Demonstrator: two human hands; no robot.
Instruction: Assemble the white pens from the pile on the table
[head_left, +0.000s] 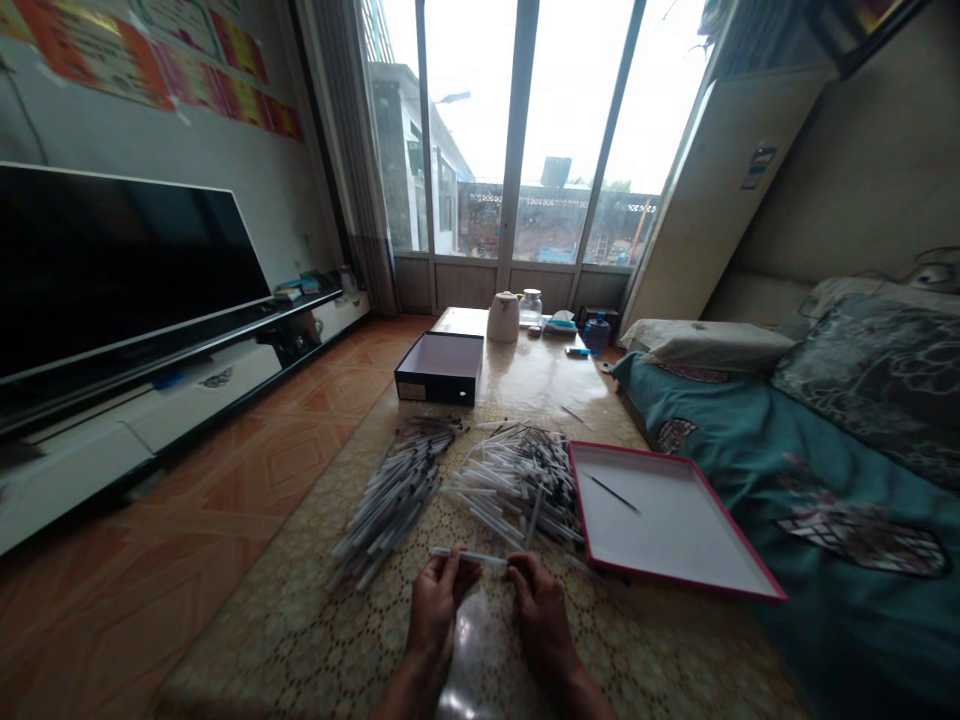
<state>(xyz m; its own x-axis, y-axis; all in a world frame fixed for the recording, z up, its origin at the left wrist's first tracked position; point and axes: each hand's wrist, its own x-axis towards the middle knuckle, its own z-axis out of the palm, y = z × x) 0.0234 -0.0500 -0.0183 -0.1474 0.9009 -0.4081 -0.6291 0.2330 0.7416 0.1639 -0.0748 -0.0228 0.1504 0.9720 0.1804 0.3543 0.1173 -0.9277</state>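
A thin whitish pen barrel (486, 558) lies level between my two hands near the front of the table. My left hand (437, 597) pinches its left part between thumb and fingers. At the other end, the fingers of my right hand (541, 603) are closed around the tip; any small part inside them is hidden. Beyond my left hand is a heap of pens (394, 500) with dark ends, lying roughly side by side. Straight ahead spreads a loose pile of white pen tubes (495, 480), with dark thin pieces (553, 478) along its right side.
A shallow red-rimmed box lid (675, 520) holds one dark thin stick (615, 494). Farther back stand a dark open box (439, 370), a kettle (503, 318), a glass jar (531, 306) and a tissue pack (560, 322). A teal-covered sofa (720, 430) borders the table's right side.
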